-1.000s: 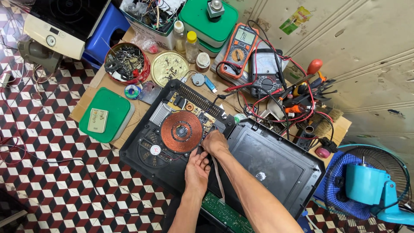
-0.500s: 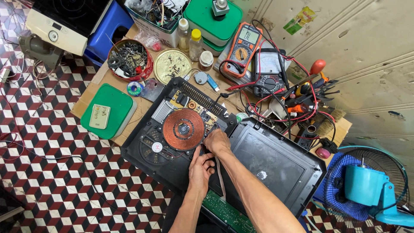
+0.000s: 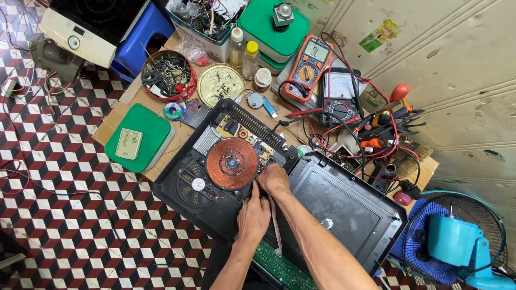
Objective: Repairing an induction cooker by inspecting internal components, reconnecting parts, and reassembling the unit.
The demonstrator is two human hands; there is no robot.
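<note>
Nearest the person, a green circuit board (image 3: 279, 267) lies at the near edge of the opened induction cooker (image 3: 215, 182), between the two forearms. The left hand (image 3: 253, 215) rests on the cooker base just on the near side of the copper coil (image 3: 232, 162), fingers curled down around something too small to make out. The right hand (image 3: 273, 178) sits touching the coil's rim, fingers bent inward; whether it grips anything I cannot tell. A flat ribbon cable (image 3: 274, 223) runs between the hands. The cooker's black top panel (image 3: 336, 212) lies flipped over right of the coil. Beyond the coil on the surface (image 3: 134, 99) stand a red tin of parts (image 3: 168, 75), a brass dish (image 3: 219, 84) and an orange multimeter (image 3: 308, 69).
</note>
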